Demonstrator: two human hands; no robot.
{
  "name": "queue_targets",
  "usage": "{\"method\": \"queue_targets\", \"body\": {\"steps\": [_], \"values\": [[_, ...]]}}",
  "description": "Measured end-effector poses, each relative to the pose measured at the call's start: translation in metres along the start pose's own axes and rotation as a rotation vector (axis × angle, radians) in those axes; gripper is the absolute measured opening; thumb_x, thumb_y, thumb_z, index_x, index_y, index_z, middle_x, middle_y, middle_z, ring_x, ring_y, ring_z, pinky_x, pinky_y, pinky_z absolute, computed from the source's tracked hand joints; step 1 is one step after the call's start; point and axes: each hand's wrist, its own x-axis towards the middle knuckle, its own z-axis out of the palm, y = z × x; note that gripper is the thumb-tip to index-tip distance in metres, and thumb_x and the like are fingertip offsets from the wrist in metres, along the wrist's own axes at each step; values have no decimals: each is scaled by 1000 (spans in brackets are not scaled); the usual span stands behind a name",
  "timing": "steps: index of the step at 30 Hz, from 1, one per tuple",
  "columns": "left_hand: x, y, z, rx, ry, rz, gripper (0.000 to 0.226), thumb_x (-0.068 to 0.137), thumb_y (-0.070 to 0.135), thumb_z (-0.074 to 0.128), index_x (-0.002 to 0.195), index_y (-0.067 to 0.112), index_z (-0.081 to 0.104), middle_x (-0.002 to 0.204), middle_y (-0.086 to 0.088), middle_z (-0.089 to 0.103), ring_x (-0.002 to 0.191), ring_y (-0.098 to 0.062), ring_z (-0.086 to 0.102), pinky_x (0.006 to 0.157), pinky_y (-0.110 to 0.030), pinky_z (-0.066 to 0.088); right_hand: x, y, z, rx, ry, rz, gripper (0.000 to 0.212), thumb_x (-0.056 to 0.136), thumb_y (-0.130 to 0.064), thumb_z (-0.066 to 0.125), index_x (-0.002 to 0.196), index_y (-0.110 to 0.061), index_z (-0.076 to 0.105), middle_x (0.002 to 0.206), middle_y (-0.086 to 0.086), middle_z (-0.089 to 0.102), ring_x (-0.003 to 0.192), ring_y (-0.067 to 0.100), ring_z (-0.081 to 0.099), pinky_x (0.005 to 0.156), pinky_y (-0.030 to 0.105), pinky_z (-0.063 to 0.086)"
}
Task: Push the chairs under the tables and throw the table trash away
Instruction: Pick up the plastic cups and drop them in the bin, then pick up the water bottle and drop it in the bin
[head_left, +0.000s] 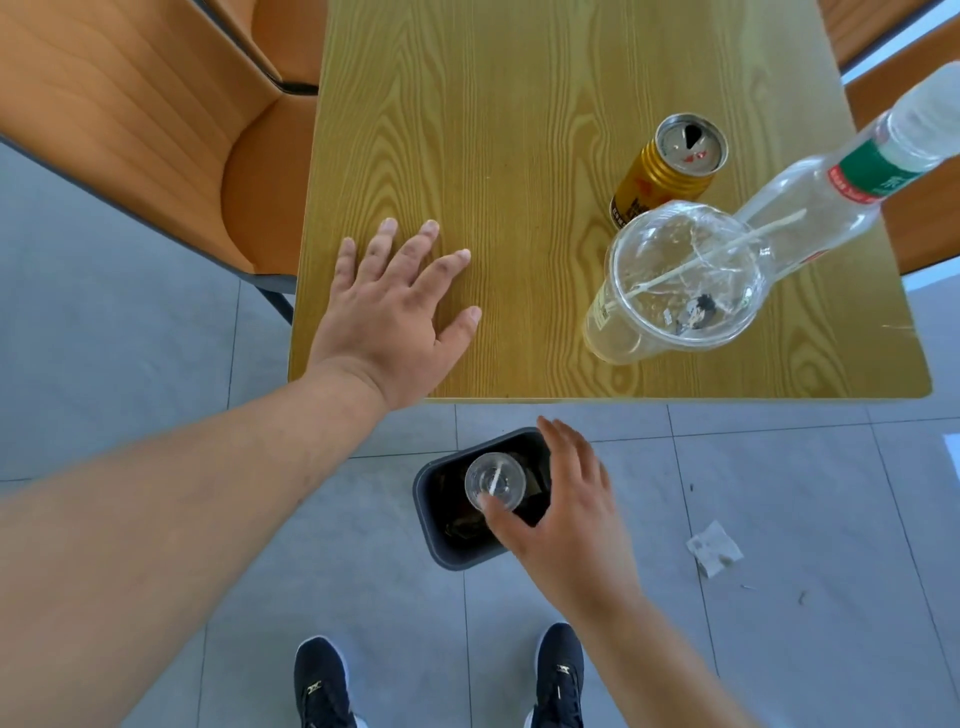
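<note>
My left hand (387, 317) lies flat on the wooden table (493, 130) near its front left corner, fingers spread and holding nothing. My right hand (566, 514) hovers with fingers apart over a dark trash bin (423, 499) on the floor, just in front of the table. A small clear plastic cup (493, 480) sits over the bin's opening at my thumb tip; no fingers wrap it. On the table's right side stand a gold drink can (665, 166), a large clear cup with a straw (680, 275) and a clear plastic bottle (831, 192).
An orange chair (130, 130) stands at the table's left side, its seat partly out. Another orange chair (924, 208) shows at the right edge. A crumpled paper scrap (714, 553) lies on the grey tiles right of the bin. My shoes (322, 686) are at the bottom.
</note>
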Motion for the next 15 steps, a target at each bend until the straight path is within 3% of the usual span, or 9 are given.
{"method": "queue_targets", "body": {"steps": [2,4,7,9,12,15], "values": [[0,0,0,-3,3,-1,64,101,69,26,157,40,33,173,0,20,160,-31,4,127,-59,-1,0,-9,-18,51,264,-97,67,87,-59,67,141,-28,46,139,-15,49,129,12,48,105,19,36],[0,0,0,-11,8,-4,64,101,69,27,157,40,33,173,1,21,160,-31,5,127,-58,-2,6,-15,-43,129,530,-171,52,87,-46,73,126,-20,50,122,-10,53,112,17,56,97,33,47],[0,0,1,-19,17,2,63,100,69,28,156,40,34,172,0,23,160,-32,6,127,-58,-1,25,-17,-82,221,744,-177,63,83,-42,81,126,-13,45,122,-3,51,105,27,57,85,45,51],[1,-1,2,-18,17,2,64,100,69,28,156,40,33,172,0,23,160,-31,7,127,-58,-1,41,-16,-98,263,744,-132,82,79,-45,86,139,-13,39,134,1,50,114,28,57,89,47,53],[1,-1,3,-14,21,0,64,100,70,28,157,41,33,172,1,23,160,-31,7,127,-58,-1,61,-17,-105,358,619,-71,106,75,-49,92,154,-13,32,150,1,47,133,16,54,104,48,53],[1,-2,3,-14,22,-2,65,100,71,28,157,41,33,172,1,23,160,-31,7,127,-58,-1,76,-20,-102,387,562,-39,108,72,-54,93,155,-15,35,149,-2,52,135,9,52,112,31,45]]}}
